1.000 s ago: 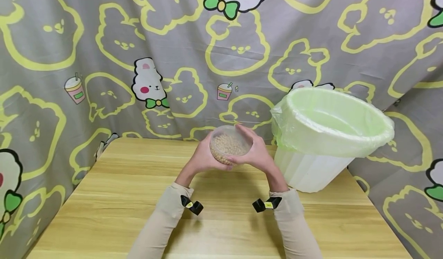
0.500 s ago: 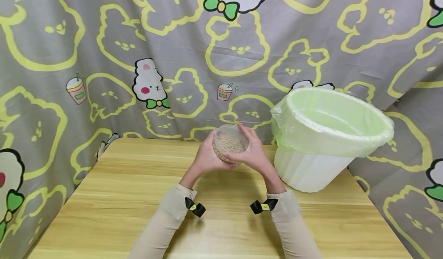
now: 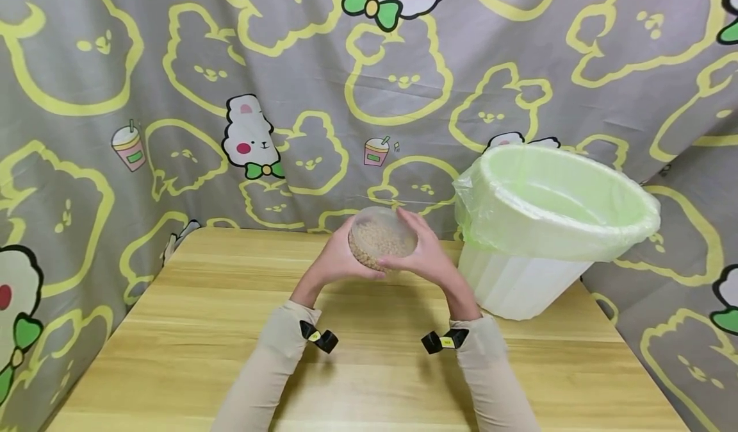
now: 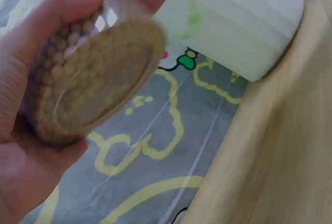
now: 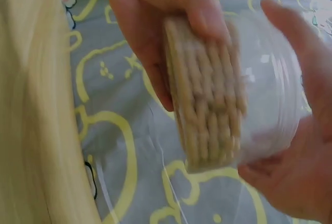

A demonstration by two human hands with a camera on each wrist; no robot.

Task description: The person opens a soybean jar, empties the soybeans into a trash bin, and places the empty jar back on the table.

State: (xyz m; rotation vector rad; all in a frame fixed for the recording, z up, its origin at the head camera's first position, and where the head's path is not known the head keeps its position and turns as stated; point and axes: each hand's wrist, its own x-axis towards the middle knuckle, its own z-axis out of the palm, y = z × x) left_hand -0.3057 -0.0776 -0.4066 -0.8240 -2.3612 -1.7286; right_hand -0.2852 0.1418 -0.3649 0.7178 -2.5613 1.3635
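Observation:
A clear round plastic container (image 3: 381, 238) partly filled with small tan beans is held above the far side of the wooden table (image 3: 230, 329), tilted toward me. My left hand (image 3: 334, 260) grips its left side and bottom. My right hand (image 3: 425, 257) grips its right side, fingers over the lid rim. In the left wrist view the container (image 4: 96, 76) shows its bean-covered base in my left hand (image 4: 23, 151). The right wrist view shows the container (image 5: 228, 94) on its side, with my right hand (image 5: 295, 172) round the clear lid end.
A white bin (image 3: 519, 278) lined with a pale green bag (image 3: 553, 201) stands at the table's far right, close to my right hand. A grey cartoon-print curtain (image 3: 230, 99) hangs behind and at both sides. Black straps sit on both beige sleeves.
The container has turned and tilted slightly in both hands and stays at the same spot above the table. Both hands keep their hold.

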